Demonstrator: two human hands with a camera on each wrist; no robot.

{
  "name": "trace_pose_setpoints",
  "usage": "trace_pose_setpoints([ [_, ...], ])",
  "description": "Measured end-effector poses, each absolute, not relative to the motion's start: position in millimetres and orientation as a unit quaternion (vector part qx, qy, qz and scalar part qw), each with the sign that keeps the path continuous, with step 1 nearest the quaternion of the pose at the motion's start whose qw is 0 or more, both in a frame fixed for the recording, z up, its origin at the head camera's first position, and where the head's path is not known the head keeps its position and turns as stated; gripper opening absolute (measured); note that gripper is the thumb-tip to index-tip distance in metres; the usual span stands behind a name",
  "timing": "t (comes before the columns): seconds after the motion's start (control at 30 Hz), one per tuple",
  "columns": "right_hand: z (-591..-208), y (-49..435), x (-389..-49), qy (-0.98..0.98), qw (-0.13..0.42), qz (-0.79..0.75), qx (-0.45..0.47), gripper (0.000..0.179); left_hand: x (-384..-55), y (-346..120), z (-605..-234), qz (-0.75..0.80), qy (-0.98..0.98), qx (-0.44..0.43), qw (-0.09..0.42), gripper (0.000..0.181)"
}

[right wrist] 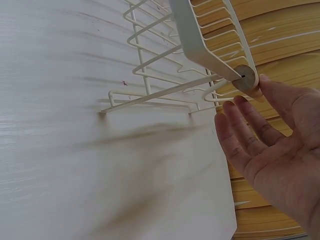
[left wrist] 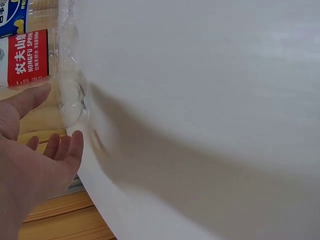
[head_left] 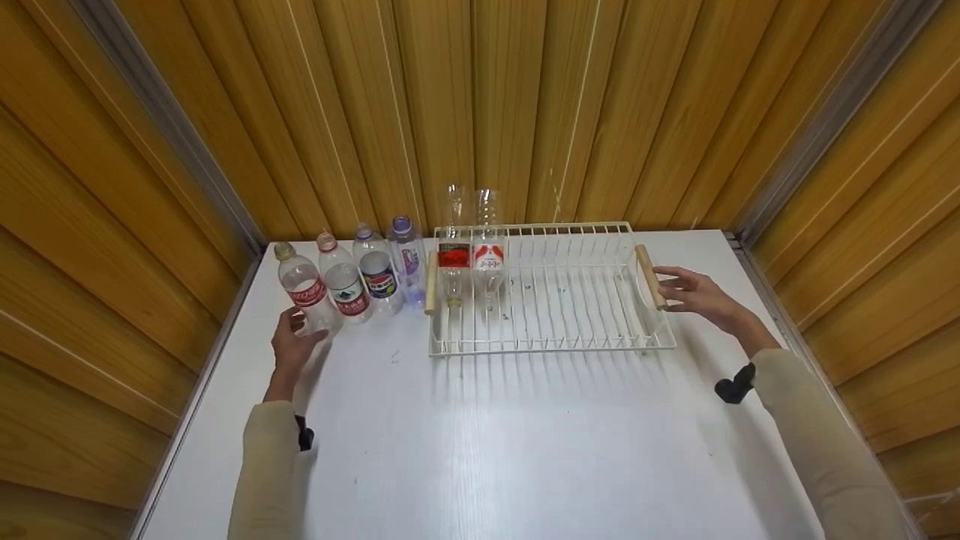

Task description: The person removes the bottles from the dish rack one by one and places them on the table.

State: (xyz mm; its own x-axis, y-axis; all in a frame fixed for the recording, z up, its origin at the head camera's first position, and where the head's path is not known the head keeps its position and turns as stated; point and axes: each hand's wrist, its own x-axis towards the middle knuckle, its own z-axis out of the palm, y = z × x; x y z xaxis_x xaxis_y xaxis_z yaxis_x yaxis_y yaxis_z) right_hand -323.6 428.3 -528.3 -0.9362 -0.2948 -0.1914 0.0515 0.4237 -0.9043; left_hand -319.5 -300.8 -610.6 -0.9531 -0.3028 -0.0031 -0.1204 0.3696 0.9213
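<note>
My left hand [head_left: 291,346] is beside the lower part of a clear Coca-Cola bottle [head_left: 307,292] at the table's left. Its thumb and fingers stand apart around the base; in the left wrist view the hand [left wrist: 42,167] does not close on it. At the right, my right hand [head_left: 699,297] is at the wooden handle [head_left: 651,277] of a white wire dish rack [head_left: 555,346]. In the right wrist view the thumb is at the handle's end [right wrist: 244,78], with the other fingers loosely bent below. Whether they touch is unclear. Two clear bottles, one red-and-black labelled [head_left: 454,256], one red-and-white [head_left: 489,257], lean inside the rack's left end.
Between the Coca-Cola bottle and the rack stand a Nongfu Spring bottle [head_left: 349,300], a Pepsi bottle [head_left: 380,283] and a purple-tinted bottle [head_left: 410,259]. Another wooden handle [head_left: 431,283] is on the rack's left side. Wood-patterned walls [head_left: 510,97] enclose the white table [head_left: 480,450].
</note>
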Motion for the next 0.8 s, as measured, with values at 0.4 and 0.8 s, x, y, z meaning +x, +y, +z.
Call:
trace_pose_setpoints([
  [0.4, -528.3, 429.2, -323.4, 0.829, 0.168, -0.529, -0.069, 0.069, -278.5, -323.5, -584.8, -0.515, -0.849, 0.12, -0.026, 0.044],
  [0.8, -528.1, 427.0, -321.8, 0.822, 0.171, -0.538, -0.067, 0.07, -271.1, -286.6, -569.0, -0.516, -0.852, 0.026, -0.083, 0.041],
])
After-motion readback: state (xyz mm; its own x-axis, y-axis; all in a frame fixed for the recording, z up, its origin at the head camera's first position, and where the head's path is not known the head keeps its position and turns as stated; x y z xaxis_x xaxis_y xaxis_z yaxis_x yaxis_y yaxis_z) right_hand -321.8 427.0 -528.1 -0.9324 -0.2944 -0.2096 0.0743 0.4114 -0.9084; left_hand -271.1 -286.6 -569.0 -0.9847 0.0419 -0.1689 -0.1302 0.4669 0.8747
